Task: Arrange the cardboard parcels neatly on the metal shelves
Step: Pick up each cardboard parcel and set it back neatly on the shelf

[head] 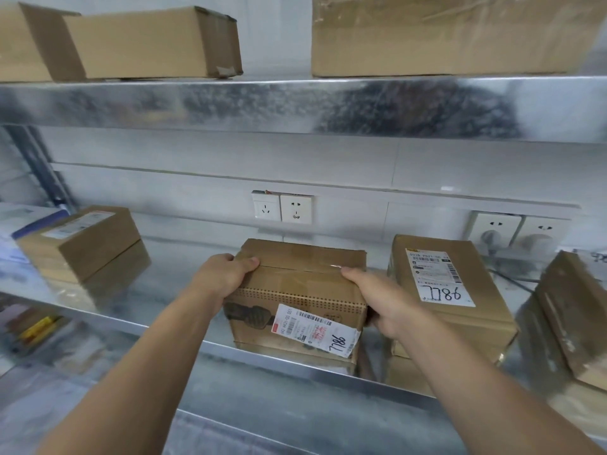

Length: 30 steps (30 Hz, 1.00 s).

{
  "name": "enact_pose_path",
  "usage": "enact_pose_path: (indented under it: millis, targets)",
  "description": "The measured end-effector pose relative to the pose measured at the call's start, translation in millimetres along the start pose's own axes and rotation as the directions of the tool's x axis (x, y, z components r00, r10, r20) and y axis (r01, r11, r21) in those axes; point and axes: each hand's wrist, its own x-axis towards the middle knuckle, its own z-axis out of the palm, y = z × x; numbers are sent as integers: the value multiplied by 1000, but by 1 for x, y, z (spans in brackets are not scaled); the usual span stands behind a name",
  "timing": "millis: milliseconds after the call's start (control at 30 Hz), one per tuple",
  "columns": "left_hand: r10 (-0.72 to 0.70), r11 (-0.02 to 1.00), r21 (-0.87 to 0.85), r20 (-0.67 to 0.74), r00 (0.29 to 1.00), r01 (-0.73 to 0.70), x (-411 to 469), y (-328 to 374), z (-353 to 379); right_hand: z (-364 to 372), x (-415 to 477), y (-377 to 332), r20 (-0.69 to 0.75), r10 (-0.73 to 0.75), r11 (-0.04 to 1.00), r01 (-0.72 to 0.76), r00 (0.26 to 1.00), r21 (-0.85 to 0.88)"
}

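Note:
A taped cardboard parcel (302,284) with a white and red label marked 7786 sits on the middle metal shelf (170,326), near its front edge. My left hand (223,274) grips its left upper edge, thumb on top. On the right side, my right hand (381,300) clasps the parcel with the thumb across its top. Another parcel (460,297) with a white label marked 7786 lies just to the right. A stacked parcel (85,244) stands further left on the same shelf.
The upper shelf (295,106) carries a long box (154,44) at left and a big wrapped box (453,34) at right. A tilted parcel (571,313) leans at far right. Wall sockets (282,208) sit behind, with plugs and a cable at right.

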Motion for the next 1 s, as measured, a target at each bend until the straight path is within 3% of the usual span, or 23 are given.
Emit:
enact_pose_path:
  millis: [267, 367, 500, 600, 800, 1000]
  targets:
    - [89, 995, -41, -4, 996, -89, -5, 0, -2, -6, -6, -7, -12, -50, 998, 50, 999, -47]
    - [139, 965, -227, 32, 990, -129, -16, 1, -10, -13, -14, -15, -22, -127, 987, 129, 992, 91]
    - [109, 905, -421, 94, 990, -60, -22, -3, -11, -15, -23, -21, -76, -152, 953, 167, 985, 255]
    - [95, 916, -400, 137, 986, -33, -22, -12, -2, -7, -23, -15, -119, -156, 967, 176, 980, 183]
    - [65, 947, -319, 54, 996, -45, -17, -22, 12, 3, -15, 2, -231, -260, 963, 234, 938, -132]
    - [92, 974, -210, 2, 996, -89, -11, -21, 19, 6, -9, -1, -227, -300, 936, 240, 926, -258]
